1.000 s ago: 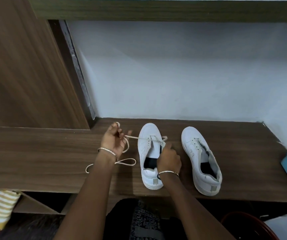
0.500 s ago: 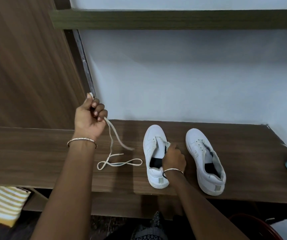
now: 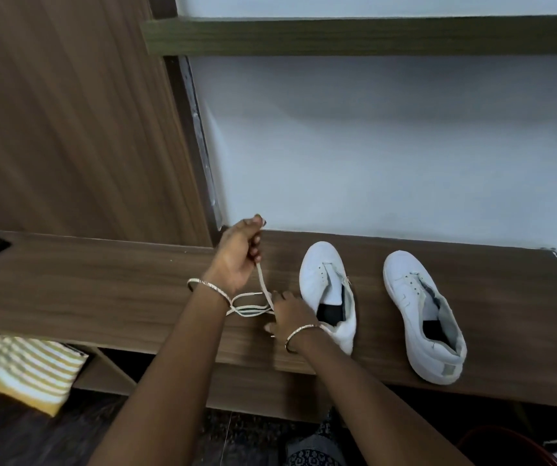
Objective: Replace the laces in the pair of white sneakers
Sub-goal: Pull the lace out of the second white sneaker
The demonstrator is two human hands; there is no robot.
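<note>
Wood-grain bench stretches wide left of the hands; the right sneaker sits heel-first near its front edge. Left hand pinches the loose lace aloft; right hand covers its loops beside the left sneaker, grip hidden, wrist masking the heel.

Left hand: raised, thumb uppermost, fingers curled round one strand of the lace. The left forearm rises from the lower left.

Right hand: lower than the left, back facing up, fingers bent down over the lace; whether it grips is hidden. The right forearm enters from the lower right.
</note>
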